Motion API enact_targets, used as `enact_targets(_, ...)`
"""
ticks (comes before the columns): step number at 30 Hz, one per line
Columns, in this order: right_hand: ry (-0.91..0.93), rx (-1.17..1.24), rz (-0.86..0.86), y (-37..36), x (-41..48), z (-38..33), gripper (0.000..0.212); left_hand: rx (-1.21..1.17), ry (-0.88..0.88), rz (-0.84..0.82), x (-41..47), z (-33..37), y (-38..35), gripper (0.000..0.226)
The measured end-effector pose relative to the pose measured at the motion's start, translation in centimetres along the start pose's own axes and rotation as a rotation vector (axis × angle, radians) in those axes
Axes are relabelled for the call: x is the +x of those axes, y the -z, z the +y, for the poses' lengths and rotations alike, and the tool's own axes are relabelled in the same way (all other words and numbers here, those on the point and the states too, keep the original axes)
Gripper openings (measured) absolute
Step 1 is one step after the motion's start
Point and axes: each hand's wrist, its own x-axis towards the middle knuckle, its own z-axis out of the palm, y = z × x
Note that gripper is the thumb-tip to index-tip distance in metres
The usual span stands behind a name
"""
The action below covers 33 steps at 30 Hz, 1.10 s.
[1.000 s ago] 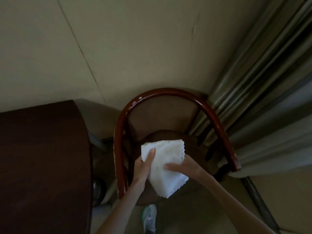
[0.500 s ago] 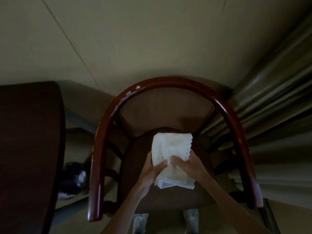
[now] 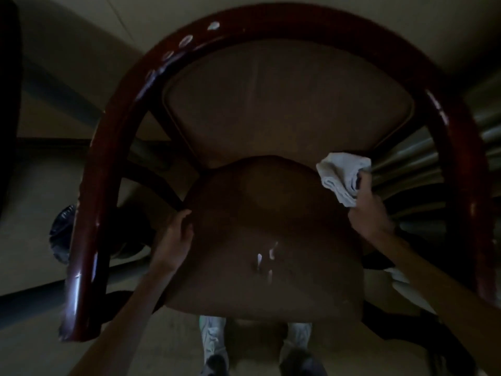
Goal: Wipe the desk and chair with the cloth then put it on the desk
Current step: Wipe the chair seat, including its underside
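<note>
A wooden chair with a curved dark red arm rail (image 3: 108, 137) and a brown padded seat (image 3: 271, 240) fills the view below me. My right hand (image 3: 368, 213) grips a bunched white cloth (image 3: 340, 176) at the seat's back right corner. My left hand (image 3: 176, 240) holds the seat's left edge, thumb on top. A few small pale marks (image 3: 267, 256) show on the middle of the seat. The dark desk (image 3: 8, 104) is only a sliver at the far left edge.
Grey curtain folds (image 3: 420, 164) hang behind the chair on the right. A dark round object (image 3: 61, 234) lies on the floor left of the chair. My shoes (image 3: 214, 343) show under the seat's front. A beige wall stands behind.
The view has moved in close over the chair. My left hand let go of the cloth and took the seat's left edge. My right hand carried the bunched cloth to the seat's back right.
</note>
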Motion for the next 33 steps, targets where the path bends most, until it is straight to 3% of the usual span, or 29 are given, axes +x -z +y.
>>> enact_targets(3,0.142,-0.271,-0.052,-3.4,2.4,1.1,0.076,0.292,-0.106,0.094,0.4,-2.3,0.4,0.042)
enact_targets(6,0.168,-0.273,-0.153,-8.9,4.0,1.3,0.061,0.722,-0.388,0.165,1.3,-4.1,0.7,0.04)
enact_targets(10,0.102,-0.368,-0.132,-14.4,3.9,1.1,0.07,1.291,-0.291,-0.095,1.9,-3.9,1.3,0.055)
enact_targets(13,0.187,-0.4,-0.139,-17.5,3.4,0.0,0.078,1.483,-0.283,-0.193,1.6,-3.7,1.1,0.05)
enact_targets(16,0.276,-0.399,-0.07,-20.8,2.5,-3.7,0.071,1.47,-0.252,-0.199,2.1,-3.4,0.9,0.039)
enact_targets(19,0.481,-0.408,-0.169,-25.0,-1.8,-5.7,0.075,1.307,-0.297,-0.161,2.7,-3.2,0.8,0.034)
enact_targets(22,0.635,-0.392,-0.253,-27.6,-10.5,-2.9,0.095,1.091,-0.374,-0.121,2.6,-3.2,0.6,0.029)
enact_targets(25,0.847,-0.501,-0.3,-26.8,-17.9,1.5,0.093,0.95,-0.482,-0.111,2.4,-3.0,0.6,0.018)
enact_targets(28,0.998,-0.625,-0.337,-24.9,-16.0,3.1,0.092,0.883,-0.529,-0.146,2.2,-2.7,0.1,0.02)
enact_targets(33,1.016,-0.736,-0.294,-23.5,-7.3,2.1,0.111,0.809,-0.576,-0.063,3.1,-2.2,0.0,0.033)
